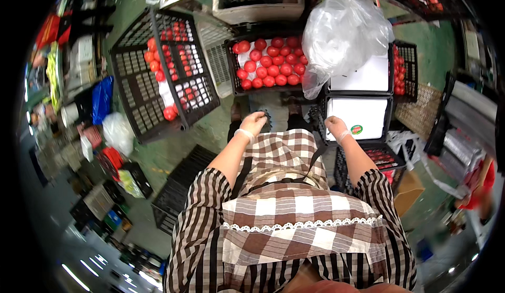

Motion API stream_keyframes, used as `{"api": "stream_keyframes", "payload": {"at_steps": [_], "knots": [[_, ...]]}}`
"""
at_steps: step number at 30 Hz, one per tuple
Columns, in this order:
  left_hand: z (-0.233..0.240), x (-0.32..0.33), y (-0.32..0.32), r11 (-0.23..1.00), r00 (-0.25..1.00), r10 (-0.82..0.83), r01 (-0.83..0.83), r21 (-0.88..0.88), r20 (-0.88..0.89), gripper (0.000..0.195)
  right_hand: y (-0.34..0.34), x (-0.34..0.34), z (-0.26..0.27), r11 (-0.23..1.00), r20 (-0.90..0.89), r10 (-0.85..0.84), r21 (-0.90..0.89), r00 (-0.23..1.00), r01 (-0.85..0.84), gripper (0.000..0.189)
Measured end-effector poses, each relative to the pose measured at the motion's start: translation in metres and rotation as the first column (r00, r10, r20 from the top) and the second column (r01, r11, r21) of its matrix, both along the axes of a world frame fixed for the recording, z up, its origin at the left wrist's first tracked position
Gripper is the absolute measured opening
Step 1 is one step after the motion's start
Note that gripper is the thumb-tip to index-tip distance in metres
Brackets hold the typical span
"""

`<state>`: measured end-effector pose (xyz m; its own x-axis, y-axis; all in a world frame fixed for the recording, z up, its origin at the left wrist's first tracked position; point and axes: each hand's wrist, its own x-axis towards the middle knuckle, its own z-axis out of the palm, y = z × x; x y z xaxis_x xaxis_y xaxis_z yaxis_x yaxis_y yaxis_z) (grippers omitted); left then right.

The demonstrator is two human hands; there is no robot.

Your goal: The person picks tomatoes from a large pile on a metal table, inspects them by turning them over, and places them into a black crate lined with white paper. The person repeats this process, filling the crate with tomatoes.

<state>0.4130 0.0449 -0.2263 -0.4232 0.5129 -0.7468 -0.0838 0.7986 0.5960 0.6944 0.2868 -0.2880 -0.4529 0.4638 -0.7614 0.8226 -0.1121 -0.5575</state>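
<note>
My left hand (pixel 253 125), in what looks like a thin clear glove, hovers above the floor in front of my checked apron (pixel 280 147). Its fingers are bent, and no object shows in it. My right hand (pixel 336 128), gloved likewise, is curled over the left side of a black plastic crate (pixel 357 140). Whether it grips the rim is hidden. White lining paper (pixel 355 113) with a green-and-red sticker (pixel 356 130) covers that crate's inside. Straight ahead, red tomatoes (pixel 273 70) lie in rows on white paper in another black crate (pixel 236 90).
At left, a tilted black crate (pixel 132 84) holds tomatoes. A clear plastic bag (pixel 343 36) bulges over the second paper-lined crate (pixel 361 78). Stacked black crates (pixel 183 186) stand at lower left, a cardboard box (pixel 408 192) at right. A person in red (pixel 483 186) is at far right.
</note>
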Motion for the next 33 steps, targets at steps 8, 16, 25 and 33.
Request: {"api": "stream_keyframes", "payload": {"at_steps": [8,16,25,33], "knots": [[-0.021,-0.099,0.056,0.883,0.820,-0.465,0.460,-0.099,-0.335,0.045,-0.098,0.004,0.024,0.825,-0.180,-0.565,-0.123,0.805,0.551,0.031],[-0.042,-0.149,0.106,0.744,0.715,-0.660,0.577,-0.338,-0.232,0.053,-0.238,-0.028,0.014,0.705,-0.276,-0.675,0.031,0.684,0.709,0.020],[-0.121,-0.192,0.145,0.558,0.347,-0.822,0.648,-0.518,-0.452,0.053,-0.322,-0.127,-0.098,0.524,-0.056,-0.819,-0.480,0.571,0.704,0.024],[-0.178,-0.264,0.137,0.577,0.194,-0.802,0.499,-0.647,-0.566,0.076,-0.227,-0.208,-0.129,0.728,0.019,-0.625,-0.344,0.780,0.592,0.042]]}}
